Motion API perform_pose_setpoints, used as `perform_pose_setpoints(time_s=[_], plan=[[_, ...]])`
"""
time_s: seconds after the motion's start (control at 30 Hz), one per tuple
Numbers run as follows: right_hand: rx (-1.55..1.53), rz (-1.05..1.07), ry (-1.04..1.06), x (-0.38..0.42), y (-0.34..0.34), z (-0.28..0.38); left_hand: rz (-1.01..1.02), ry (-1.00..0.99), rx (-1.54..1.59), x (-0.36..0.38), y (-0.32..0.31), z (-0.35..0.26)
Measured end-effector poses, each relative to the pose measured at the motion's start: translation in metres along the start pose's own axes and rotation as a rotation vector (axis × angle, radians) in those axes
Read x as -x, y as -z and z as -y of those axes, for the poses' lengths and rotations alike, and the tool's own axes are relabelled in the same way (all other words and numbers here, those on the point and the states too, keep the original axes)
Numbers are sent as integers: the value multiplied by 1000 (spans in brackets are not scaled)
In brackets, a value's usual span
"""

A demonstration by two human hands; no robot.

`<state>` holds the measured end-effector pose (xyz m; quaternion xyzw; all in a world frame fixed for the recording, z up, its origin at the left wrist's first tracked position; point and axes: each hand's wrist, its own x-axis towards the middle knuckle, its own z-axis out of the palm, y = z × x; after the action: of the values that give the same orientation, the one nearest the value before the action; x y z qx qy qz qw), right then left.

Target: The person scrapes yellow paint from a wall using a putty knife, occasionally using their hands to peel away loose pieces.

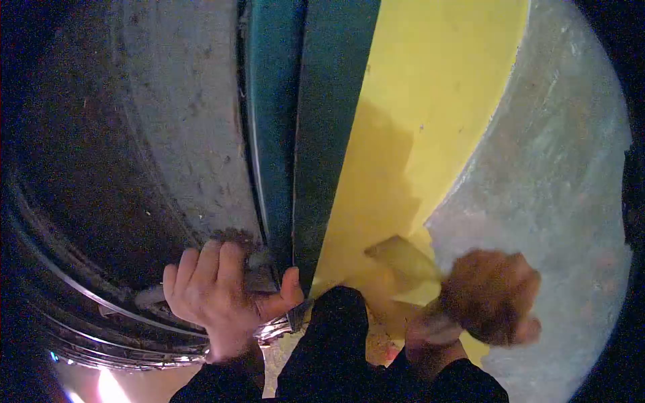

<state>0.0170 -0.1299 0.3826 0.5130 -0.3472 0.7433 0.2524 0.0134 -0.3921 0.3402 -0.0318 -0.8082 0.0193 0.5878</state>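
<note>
My left hand is at the lower left, its fingers curled over a dark grey bar beside the dark panel, with the thumb stretched out to the right. At the lower right, my right hand is smeared by motion, with its fingers bent into a fist. A flat yellowish piece, also blurred, reaches left from this hand over the yellow strip. What kind of thing it is I cannot tell. Between my hands shows a knee in black cloth.
A dark green band runs along the yellow strip's left side. Further left stands a large scuffed grey panel. Curved metal ribs lie low on the left, above a bright light. Worn grey surface borders the right.
</note>
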Motion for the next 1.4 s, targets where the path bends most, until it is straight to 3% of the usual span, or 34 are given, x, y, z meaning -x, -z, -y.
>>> perform_pose_setpoints(time_s=[0.1, 0.17, 0.2, 0.27, 0.3, 0.37, 0.43, 0.47, 0.63, 0.67, 0.73, 0.77, 0.83, 0.87, 0.93, 1.03, 1.1, 1.17, 1.2, 1.3, 1.37, 1.4], plan=[[162, 44, -45, 19, 4, 16, 60, 25, 19, 2, 3, 0], [1604, 202, -971, 20, 3, -27, 34, 25, 30, 1, 0, -1], [2016, 672, -294, 3, -2, -37, 5, 27, 33, 1, 0, -1], [142, 324, -491, 5, 21, -78, 22, -1, 5, 3, 3, 0], [142, 319, -484, 8, 7, -72, 27, -20, -31, 2, 3, 1], [184, -209, -669, 19, -35, -40, 15, -29, -28, 2, 1, 3], [1704, 364, -876, 25, -35, -17, 17, -43, -19, 3, 0, 3], [1700, 356, -881, 23, -33, -19, 3, -35, -8, 3, -1, 3], [281, -21, -334, -4, -4, -55, 22, -24, -24, 3, 0, 1], [284, -25, -334, -3, 0, -59, 16, -13, -26, 5, -1, 2], [297, 348, -460, -2, 6, -65, 15, -4, -21, 5, -2, 0], [300, 345, -461, -4, 11, -64, -1, 1, -35, 5, -1, -2], [201, 587, -674, -10, 17, -63, -23, 4, -48, 4, -3, -3], [201, 591, -669, 1, 19, -64, -23, 24, -42, 4, -4, -4], [381, 213, -333, 36, 22, -65, -16, 42, -39, 6, -4, -6], [269, -19, -163, -20, 0, -48, -33, 33, -57, 7, -7, -5], [251, 11, -58, -51, 17, -40, -145, 30, -38, 12, -15, -1], [-155, 253, -191, -71, 34, -35, -99, 17, -51, 12, -9, -1], [-150, 249, -189, -66, 31, -37, -46, 19, -72, 12, -7, -1], [-11, 86, -166, -29, 27, -50, -60, -6, -70, 12, -7, 0], [259, 558, -453, 17, 52, -69, -46, -17, -63, 9, -5, 0], [339, 475, -471, 59, 59, -81, -34, -20, -61, 8, -5, -1]])
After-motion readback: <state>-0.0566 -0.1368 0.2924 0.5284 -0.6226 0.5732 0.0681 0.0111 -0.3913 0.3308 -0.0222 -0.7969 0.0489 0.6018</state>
